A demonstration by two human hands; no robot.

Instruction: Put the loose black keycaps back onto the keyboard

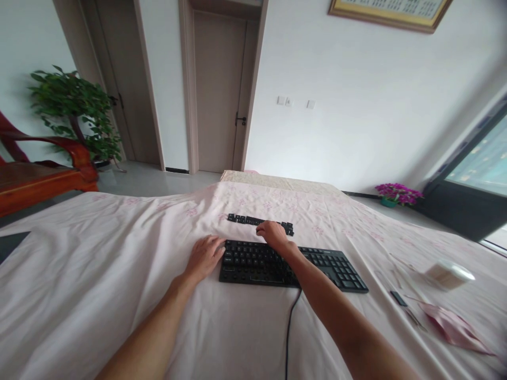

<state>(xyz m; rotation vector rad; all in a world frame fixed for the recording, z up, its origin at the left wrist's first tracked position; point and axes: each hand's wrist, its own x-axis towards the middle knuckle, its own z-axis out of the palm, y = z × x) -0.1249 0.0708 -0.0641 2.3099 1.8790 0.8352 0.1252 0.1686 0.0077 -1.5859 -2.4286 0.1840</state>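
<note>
A black keyboard [317, 266] lies on the pink cloth-covered table [119, 253], its cable [290, 327] trailing toward me. Beyond it runs a row of loose black keycaps [241, 219]. My left hand [206, 257] rests flat on the cloth, fingers touching the keyboard's left edge. My right hand [272, 235] reaches over the keyboard's far edge, fingers curled down at the keycap row; what they pinch, if anything, is too small to see.
At the right lie a white roll [449, 274], a small black tool [398, 298] and a folded pink cloth [453, 327]. A dark flat object [10, 244] sits at the left edge. A wooden chair [43, 169], plant [75, 111], doors and flowers [396, 193] stand behind.
</note>
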